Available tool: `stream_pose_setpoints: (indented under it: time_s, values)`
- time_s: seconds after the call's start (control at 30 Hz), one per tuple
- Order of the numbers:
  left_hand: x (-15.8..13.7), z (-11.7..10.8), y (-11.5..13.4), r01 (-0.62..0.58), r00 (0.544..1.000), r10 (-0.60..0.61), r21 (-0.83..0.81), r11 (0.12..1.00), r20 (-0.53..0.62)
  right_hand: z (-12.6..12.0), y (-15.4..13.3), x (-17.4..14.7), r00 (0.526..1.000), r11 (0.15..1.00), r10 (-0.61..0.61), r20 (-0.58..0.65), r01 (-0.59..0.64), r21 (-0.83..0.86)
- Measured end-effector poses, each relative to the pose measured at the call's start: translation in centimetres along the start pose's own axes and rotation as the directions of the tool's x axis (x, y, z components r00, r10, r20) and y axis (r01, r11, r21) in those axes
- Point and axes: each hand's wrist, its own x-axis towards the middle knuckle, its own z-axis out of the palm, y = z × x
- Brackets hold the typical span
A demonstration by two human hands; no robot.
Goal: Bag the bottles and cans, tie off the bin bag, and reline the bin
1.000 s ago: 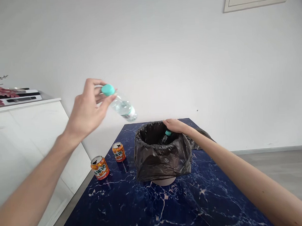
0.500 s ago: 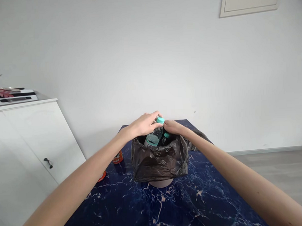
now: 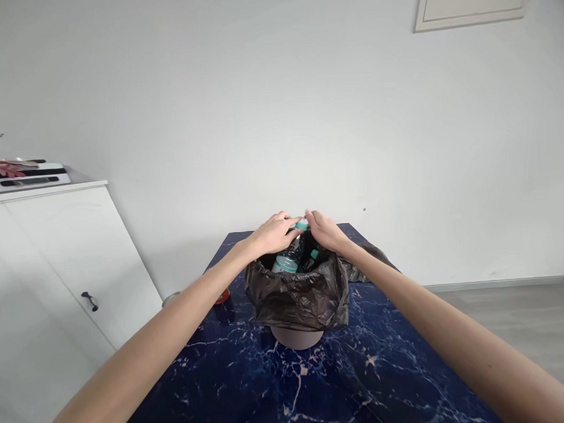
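Note:
A bin [image 3: 297,338] lined with a dark plastic trash bag [image 3: 298,301] stands in front of me. Inside it, a clear plastic bottle [image 3: 285,263] with a teal cap [image 3: 302,225] leans with its neck up at the far rim. My left hand [image 3: 274,232] reaches over the bin, its thumb and fingers closed about the bottle's capped end. On the other side of the cap, my right hand [image 3: 327,231] is closed, with its fingertips beside the cap; what they hold is hidden. A second teal-capped bottle [image 3: 312,259] lies lower in the bag.
The bin rests on a blue marbled table [image 3: 299,398]. An orange-red can [image 3: 223,296] stands left of it, partly behind my left forearm. More dark plastic [image 3: 359,267] lies at the right. A white cabinet [image 3: 55,265] stands left, and a wall [image 3: 277,112] rises behind the table.
My right hand has risen slightly beside the cap and its fingertips point up more. The bottle's cap has tilted and shifted slightly right. My left hand stays at the cap.

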Motion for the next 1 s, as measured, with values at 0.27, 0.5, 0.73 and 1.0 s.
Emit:
stream_pose_setpoints:
  time_s: [0.27,0.5,0.73,1.0]
  values:
    - [-2.1,-1.5,-2.0,0.056,0.995,-0.051,0.052,0.997,-0.088,-0.7,-1.0,-0.8,0.998,0.979,0.055,-0.008,-0.053,0.199]
    - [-9.1,-4.0,-9.4,0.325,0.943,-0.316,0.085,0.942,-0.106,-0.2,-0.6,-0.5,0.997,0.96,0.067,0.024,-0.071,0.27]
    - [-14.0,0.5,-16.1,0.507,0.842,-0.514,0.085,0.858,0.164,0.0,-0.5,-0.4,0.995,0.952,0.091,0.035,-0.097,0.29]
    - [-14.7,4.4,-16.1,0.555,0.831,-0.55,-0.042,0.831,0.091,-0.1,-0.6,-0.5,0.995,0.958,0.089,0.039,-0.096,0.271]
